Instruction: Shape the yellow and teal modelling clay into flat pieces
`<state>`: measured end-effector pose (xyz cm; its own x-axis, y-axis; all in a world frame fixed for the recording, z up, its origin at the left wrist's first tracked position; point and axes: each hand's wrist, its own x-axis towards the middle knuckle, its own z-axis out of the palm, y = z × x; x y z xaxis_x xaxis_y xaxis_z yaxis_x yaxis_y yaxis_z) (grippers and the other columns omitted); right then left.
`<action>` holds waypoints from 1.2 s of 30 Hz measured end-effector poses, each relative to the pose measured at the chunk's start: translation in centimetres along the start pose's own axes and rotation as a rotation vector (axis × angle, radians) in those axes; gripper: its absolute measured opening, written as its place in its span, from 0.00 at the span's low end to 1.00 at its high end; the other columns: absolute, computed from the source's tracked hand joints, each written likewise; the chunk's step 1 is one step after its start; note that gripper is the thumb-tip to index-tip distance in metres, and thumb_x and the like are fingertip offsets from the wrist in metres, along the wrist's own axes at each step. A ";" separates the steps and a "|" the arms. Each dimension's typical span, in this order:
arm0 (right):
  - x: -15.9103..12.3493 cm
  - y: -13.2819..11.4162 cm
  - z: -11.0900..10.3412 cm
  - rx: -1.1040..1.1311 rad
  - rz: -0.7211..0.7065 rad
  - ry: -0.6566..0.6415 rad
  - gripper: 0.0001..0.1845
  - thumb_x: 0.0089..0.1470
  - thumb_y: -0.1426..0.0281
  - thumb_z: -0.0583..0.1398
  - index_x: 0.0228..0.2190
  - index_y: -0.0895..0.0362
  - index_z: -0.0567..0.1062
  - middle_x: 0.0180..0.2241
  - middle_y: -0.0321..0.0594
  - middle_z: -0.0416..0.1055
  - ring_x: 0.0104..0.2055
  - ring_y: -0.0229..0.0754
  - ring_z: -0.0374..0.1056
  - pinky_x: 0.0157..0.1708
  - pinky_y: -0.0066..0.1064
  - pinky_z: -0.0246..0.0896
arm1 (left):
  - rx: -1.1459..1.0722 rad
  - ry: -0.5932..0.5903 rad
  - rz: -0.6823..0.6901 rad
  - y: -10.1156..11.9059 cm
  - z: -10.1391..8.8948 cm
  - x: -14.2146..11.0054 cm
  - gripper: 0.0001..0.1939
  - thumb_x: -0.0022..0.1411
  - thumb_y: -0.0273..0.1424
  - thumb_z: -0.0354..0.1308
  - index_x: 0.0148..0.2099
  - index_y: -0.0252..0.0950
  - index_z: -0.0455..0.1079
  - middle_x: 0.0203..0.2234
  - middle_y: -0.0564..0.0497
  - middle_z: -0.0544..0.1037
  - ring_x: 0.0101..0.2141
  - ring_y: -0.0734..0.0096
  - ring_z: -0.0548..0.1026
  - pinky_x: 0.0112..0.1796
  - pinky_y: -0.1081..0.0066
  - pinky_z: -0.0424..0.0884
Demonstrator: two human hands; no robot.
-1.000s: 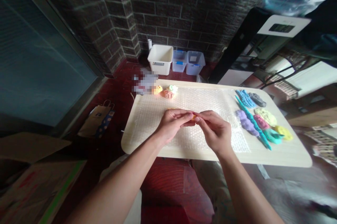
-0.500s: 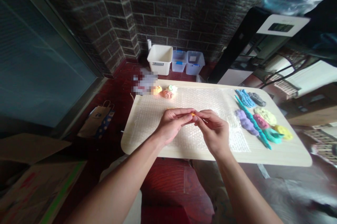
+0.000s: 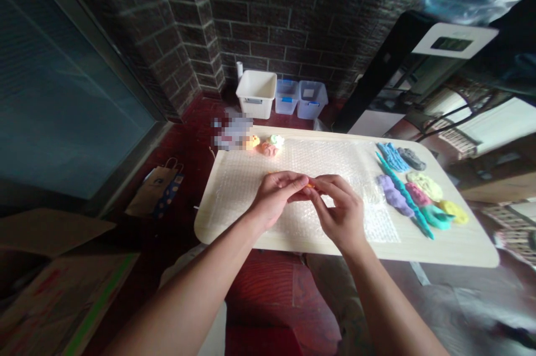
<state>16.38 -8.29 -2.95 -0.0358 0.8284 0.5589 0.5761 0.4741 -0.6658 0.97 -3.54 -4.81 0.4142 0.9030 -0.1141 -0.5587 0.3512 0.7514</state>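
Between the fingertips of both hands is a small piece of orange clay (image 3: pixel 310 185), mostly covered by the fingers. My left hand (image 3: pixel 276 194) pinches it from the left, thumb on top. From the other side my right hand (image 3: pixel 339 205) grips it with thumb and fingers. Both hands are held above the bubble wrap (image 3: pixel 234 194) spread on the table. Beyond them, near the far edge, sit a pinkish-orange clay lump (image 3: pixel 269 149) with a pale green and white piece (image 3: pixel 277 140) against it, and a small yellow-orange clay piece (image 3: pixel 253 142).
On the right of the table (image 3: pixel 460 244) lie several clay lumps, among them blue clay (image 3: pixel 392 157), purple clay (image 3: pixel 393 194) and a long teal roll (image 3: pixel 404 194). A white bin (image 3: pixel 256 94) and clear boxes (image 3: pixel 312 102) stand by the wall. A water dispenser (image 3: pixel 385 71) rises at right.
My left thumb has shifted slightly forward over the orange clay, and the fingers of both hands have changed their grip a little. The whole view has moved slightly.
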 end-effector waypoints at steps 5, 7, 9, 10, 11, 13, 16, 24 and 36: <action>-0.1 -0.1 0.4 0.005 -0.046 0.051 0.18 0.67 0.73 0.63 0.54 0.45 0.83 0.45 0.43 0.81 0.47 0.49 0.79 0.46 0.45 0.78 | -0.075 0.001 -0.025 0.5 0.0 0.1 0.14 0.49 0.33 0.80 0.37 0.32 0.85 0.35 0.46 0.86 0.37 0.68 0.82 0.47 0.65 0.78; -0.1 0.0 0.6 -0.038 -0.100 0.020 0.21 0.68 0.74 0.62 0.58 0.45 0.80 0.48 0.44 0.81 0.49 0.50 0.79 0.47 0.45 0.77 | -0.080 0.018 -0.019 0.5 -0.1 0.2 0.14 0.47 0.33 0.81 0.36 0.33 0.85 0.33 0.46 0.86 0.36 0.69 0.82 0.46 0.67 0.78; -0.1 0.0 0.7 -0.122 -0.149 -0.008 0.22 0.69 0.74 0.61 0.60 0.45 0.78 0.49 0.45 0.82 0.49 0.50 0.79 0.46 0.45 0.77 | -0.065 0.052 -0.007 0.4 -0.3 0.2 0.14 0.47 0.33 0.81 0.35 0.33 0.85 0.32 0.47 0.85 0.35 0.71 0.81 0.43 0.69 0.78; -0.1 0.0 0.7 -0.168 -0.161 -0.021 0.22 0.69 0.73 0.60 0.60 0.47 0.78 0.48 0.46 0.82 0.48 0.50 0.79 0.45 0.45 0.77 | -0.044 0.071 0.002 0.3 -0.4 0.2 0.14 0.47 0.34 0.81 0.34 0.33 0.85 0.31 0.48 0.85 0.33 0.71 0.81 0.41 0.69 0.79; -0.1 0.1 0.8 -0.209 -0.162 -0.035 0.20 0.70 0.72 0.60 0.60 0.48 0.78 0.47 0.47 0.82 0.46 0.51 0.79 0.43 0.45 0.77 | -0.014 0.088 0.010 0.2 -0.4 0.1 0.14 0.48 0.36 0.81 0.34 0.33 0.84 0.30 0.48 0.84 0.32 0.72 0.81 0.39 0.70 0.79; -0.2 0.1 1.0 -0.260 -0.137 -0.072 0.17 0.70 0.70 0.60 0.57 0.53 0.80 0.43 0.49 0.83 0.42 0.51 0.79 0.39 0.44 0.76 | 0.063 0.116 0.023 -0.1 -0.5 0.0 0.15 0.52 0.39 0.79 0.33 0.33 0.84 0.28 0.49 0.83 0.29 0.72 0.80 0.35 0.70 0.79; -0.3 0.3 1.2 -0.200 -0.035 -0.102 0.14 0.68 0.68 0.62 0.52 0.56 0.81 0.38 0.48 0.82 0.37 0.50 0.78 0.37 0.43 0.74 | 0.177 0.144 0.027 -0.2 -0.6 -0.1 0.21 0.57 0.47 0.74 0.32 0.31 0.82 0.26 0.47 0.83 0.27 0.70 0.80 0.33 0.68 0.79; 0.8 2.1 0.8 1.085 0.786 0.157 0.08 0.58 0.66 0.61 0.36 0.55 0.79 0.24 0.35 0.72 0.26 0.39 0.72 0.28 0.31 0.71 | 0.419 0.288 0.136 0.6 -1.6 0.5 0.27 0.64 0.52 0.64 0.39 0.30 0.83 0.29 0.42 0.85 0.25 0.68 0.81 0.28 0.72 0.75; 1.8 2.9 0.1 1.303 1.140 0.175 0.24 0.57 0.62 0.68 0.16 0.54 0.66 0.11 0.24 0.50 0.12 0.29 0.41 0.08 0.22 0.38 | 0.408 0.295 0.127 0.6 -2.0 1.0 0.24 0.65 0.48 0.63 0.36 0.30 0.82 0.25 0.44 0.83 0.24 0.69 0.79 0.27 0.72 0.74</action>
<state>17.89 -5.41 -3.93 0.0181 0.8926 -0.4505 -0.7354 -0.2934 -0.6108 -0.42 -1.97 -5.75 0.1082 0.9843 -0.1396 -0.2414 0.1622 0.9568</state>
